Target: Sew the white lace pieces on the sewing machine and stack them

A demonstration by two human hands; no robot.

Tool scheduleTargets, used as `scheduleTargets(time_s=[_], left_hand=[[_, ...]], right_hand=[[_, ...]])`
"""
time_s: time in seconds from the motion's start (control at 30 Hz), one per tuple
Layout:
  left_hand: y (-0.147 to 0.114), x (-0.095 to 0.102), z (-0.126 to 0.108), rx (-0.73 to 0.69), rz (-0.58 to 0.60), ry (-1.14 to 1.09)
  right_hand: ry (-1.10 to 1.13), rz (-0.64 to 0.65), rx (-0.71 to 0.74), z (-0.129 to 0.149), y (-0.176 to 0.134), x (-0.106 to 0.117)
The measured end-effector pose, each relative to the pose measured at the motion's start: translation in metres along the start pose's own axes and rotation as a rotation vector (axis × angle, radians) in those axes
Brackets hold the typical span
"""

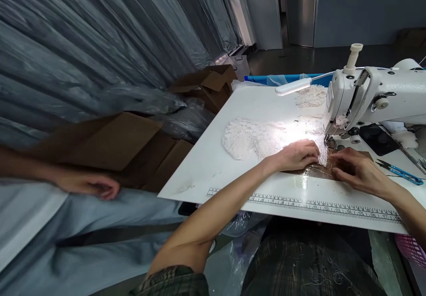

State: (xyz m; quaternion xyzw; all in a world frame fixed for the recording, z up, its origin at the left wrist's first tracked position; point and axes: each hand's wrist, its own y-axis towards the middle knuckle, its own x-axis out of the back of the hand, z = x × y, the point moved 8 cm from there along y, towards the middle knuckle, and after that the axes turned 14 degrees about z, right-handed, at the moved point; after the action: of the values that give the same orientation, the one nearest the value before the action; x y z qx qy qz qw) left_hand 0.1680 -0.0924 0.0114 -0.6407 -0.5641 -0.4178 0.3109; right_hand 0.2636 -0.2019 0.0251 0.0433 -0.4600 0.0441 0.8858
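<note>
White lace fabric (246, 138) lies across the sewing table, its right end at the needle area of the white sewing machine (348, 94). My left hand (299, 155) has its fingers bent and closed on the lace edge, just left of the presser foot. To the right of that edge, my right hand (356, 169) rests low with thumb and fingers curved and apart. Beneath both hands is a shiny brown sheet or plate (314, 171) on the table. Whether the right fingertips touch the lace is hard to make out.
Blue thread snips (404, 174) lie right of my right hand. A printed ruler (299, 203) runs along the front edge of the white table (199, 171). Open cardboard boxes (133, 136) stand at left, where another person's hand (89, 184) hangs. A lamp (293, 87) extends from the machine.
</note>
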Motion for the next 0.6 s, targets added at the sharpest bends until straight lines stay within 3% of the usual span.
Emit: scheduleTargets(time_s=[0.17,0.33,0.47,0.6], left_hand=[[-0.004,0.006,-0.001,-0.043,-0.127,-0.039],[-0.007,0.006,-0.013,-0.137,-0.243,0.078],[-0.008,0.016,-0.007,-0.074,-0.379,0.026],[-0.011,0.022,-0.004,-0.058,-0.446,-0.056]], right_hand=[[-0.036,-0.017,-0.018,0.002,0.015,-0.010],[-0.060,-0.085,-0.044,0.000,0.021,-0.006],[-0.171,-0.131,-0.108,-0.008,0.012,-0.005],[-0.332,-0.077,-0.053,-0.005,0.005,-0.022]])
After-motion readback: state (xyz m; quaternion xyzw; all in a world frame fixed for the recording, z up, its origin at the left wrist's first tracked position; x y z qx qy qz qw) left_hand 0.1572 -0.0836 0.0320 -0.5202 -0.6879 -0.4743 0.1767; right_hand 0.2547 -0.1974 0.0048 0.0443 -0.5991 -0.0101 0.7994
